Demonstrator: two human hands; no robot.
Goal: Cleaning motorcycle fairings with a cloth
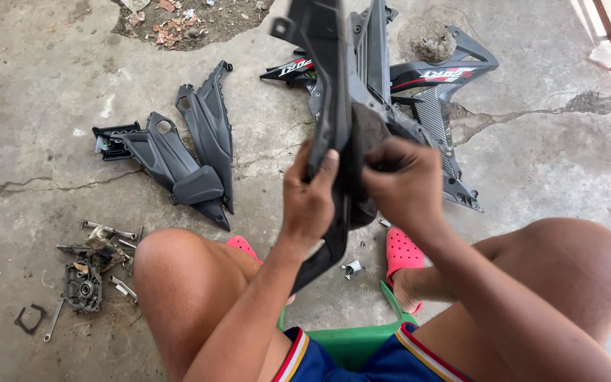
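gripping black fairing panel (323, 85) two-handed

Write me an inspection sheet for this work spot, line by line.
Surface: cracked concrete floor, dusty and stained.
Job's things: long black panel held upright between the knees; dark cloth pressed against it.
Clutter: two grey panels lying at left; striped panels piled behind; bolts and metal parts by the left knee; small clip between the pink sandals.
Grippers: left hand grips the panel's edge; right hand holds the cloth.
Cables: nothing seen.
Surroundings: dirt patch with rubble at top; green stool under the person.
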